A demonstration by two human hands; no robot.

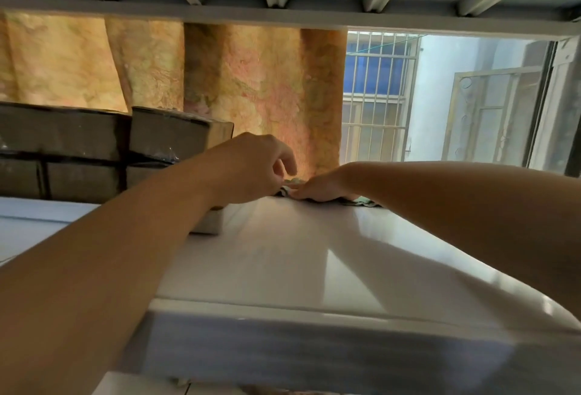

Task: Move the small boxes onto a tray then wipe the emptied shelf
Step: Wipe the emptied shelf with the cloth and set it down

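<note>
White glossy metal shelf (pixel 314 256) fills most of the head view, seen from low down at its front lip. Both hands are reaching to the far edge, where a crumpled green cloth (pixel 361 201) lies on the shelf. The right hand (pixel 317 188) is flat on top of the cloth with its fingers stretched out, pressing it down. The left hand (pixel 251 168) is right beside it, fingers curled, and it pinches the cloth's left end down by the thumb while the index finger hangs curled above.

Brown cardboard boxes (pixel 63 143) wrapped in clear tape are stacked in two rows on the left side of the shelf. One small pale box (pixel 210 221) sits on the shelf half hidden under the left forearm. Behind it all hangs an orange patterned curtain (pixel 245 80), next to a barred window (pixel 377 86).
</note>
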